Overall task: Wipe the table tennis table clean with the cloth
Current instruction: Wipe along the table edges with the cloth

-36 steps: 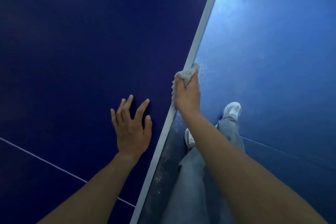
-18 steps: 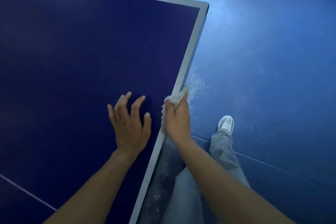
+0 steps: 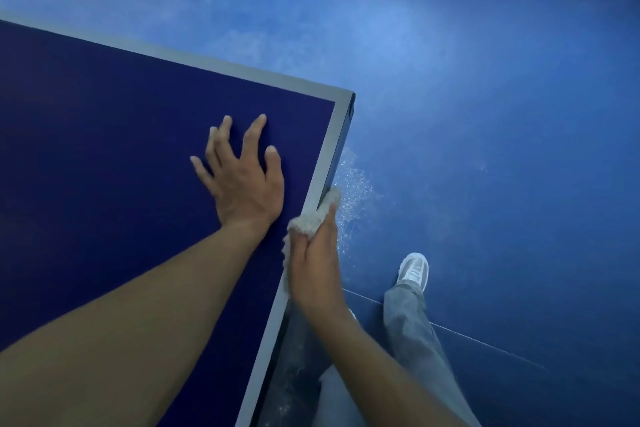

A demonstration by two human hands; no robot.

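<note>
Cloth (image 3: pixel 311 220), gripped by right hand (image 3: pixel 316 274), has slid nearer table (image 3: pixel 104 156) corner; left hand (image 3: pixel 246 180) stays flat, spread.

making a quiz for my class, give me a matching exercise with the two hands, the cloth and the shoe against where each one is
1 left hand
2 right hand
3 cloth
4 shoe

A on the floor
B spread on the tabletop
C bunched against the table edge
D gripping the cloth

Pairs: 1-B, 2-D, 3-C, 4-A
</note>
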